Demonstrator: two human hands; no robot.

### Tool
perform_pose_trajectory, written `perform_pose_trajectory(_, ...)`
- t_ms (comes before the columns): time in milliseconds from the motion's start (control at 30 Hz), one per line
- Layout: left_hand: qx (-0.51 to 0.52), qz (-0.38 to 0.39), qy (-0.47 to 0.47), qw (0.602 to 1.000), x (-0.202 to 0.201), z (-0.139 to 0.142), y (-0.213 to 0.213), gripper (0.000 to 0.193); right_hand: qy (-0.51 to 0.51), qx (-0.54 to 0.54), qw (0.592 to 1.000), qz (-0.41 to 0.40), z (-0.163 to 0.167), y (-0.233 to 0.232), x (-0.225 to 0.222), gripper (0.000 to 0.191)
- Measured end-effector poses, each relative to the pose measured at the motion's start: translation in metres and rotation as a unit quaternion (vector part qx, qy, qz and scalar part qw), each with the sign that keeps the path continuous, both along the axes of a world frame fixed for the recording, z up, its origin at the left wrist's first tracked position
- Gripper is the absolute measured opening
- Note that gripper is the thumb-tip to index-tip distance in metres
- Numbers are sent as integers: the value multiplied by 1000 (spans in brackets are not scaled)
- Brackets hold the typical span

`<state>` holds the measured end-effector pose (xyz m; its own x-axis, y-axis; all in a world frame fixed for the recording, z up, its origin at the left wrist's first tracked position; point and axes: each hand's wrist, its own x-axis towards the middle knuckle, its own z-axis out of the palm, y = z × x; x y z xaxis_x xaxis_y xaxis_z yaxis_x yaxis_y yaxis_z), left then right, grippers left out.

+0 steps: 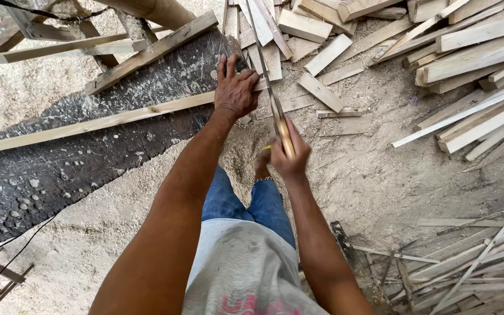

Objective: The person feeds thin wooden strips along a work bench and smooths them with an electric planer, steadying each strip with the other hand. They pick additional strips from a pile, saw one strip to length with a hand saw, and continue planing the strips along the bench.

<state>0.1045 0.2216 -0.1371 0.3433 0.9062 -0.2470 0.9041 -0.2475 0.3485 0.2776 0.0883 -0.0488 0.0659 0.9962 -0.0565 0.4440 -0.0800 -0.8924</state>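
Note:
My left hand [235, 87] presses flat on a long pale wooden strip [97, 123] that lies across a dark, sawdust-speckled board [83, 151]. My right hand [290, 153] is closed around the wooden handle of a hand saw [266, 81]. The saw's thin blade runs up and away from the handle and meets the strip just right of my left hand. My foot [262, 163] rests on the sandy ground below the strip, partly hidden by my right hand.
Short wood offcuts [322, 55] lie scattered past the saw. Stacks of long pale planks [473, 58] fill the upper right, and thin slats [473, 262] pile at the lower right. A thick plank [150, 52] and timber frame stand upper left. A thin cable [13, 256] crosses the sawdust-covered ground.

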Motion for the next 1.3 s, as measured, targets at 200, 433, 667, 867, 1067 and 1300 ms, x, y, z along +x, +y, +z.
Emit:
perform_pose_trajectory(200,-27,0,-13,1000,0,3,-2,29,31,-23,999,-23,27,-22,1,51)
perform_pose_trajectory(433,-7,6,3,1000,1,4,-1,27,-40,-24,999,-17,101,-90,26,59)
perform_pose_trajectory(667,-28,-4,11,1000,1,6,6,29,-12,-138,990,-24,-7,31,-13,55)
perform_pose_trajectory(867,17,10,-14,1000,2,13,4,37,-32,-94,994,-48,126,-111,36,62)
perform_pose_trajectory(1067,-8,11,7,1000,1,6,2,30,9,-76,997,-10,11,-1,3,51)
perform_pose_trajectory(1300,1,8,-9,1000,2,10,2,32,-19,-26,999,-25,70,-50,17,55)
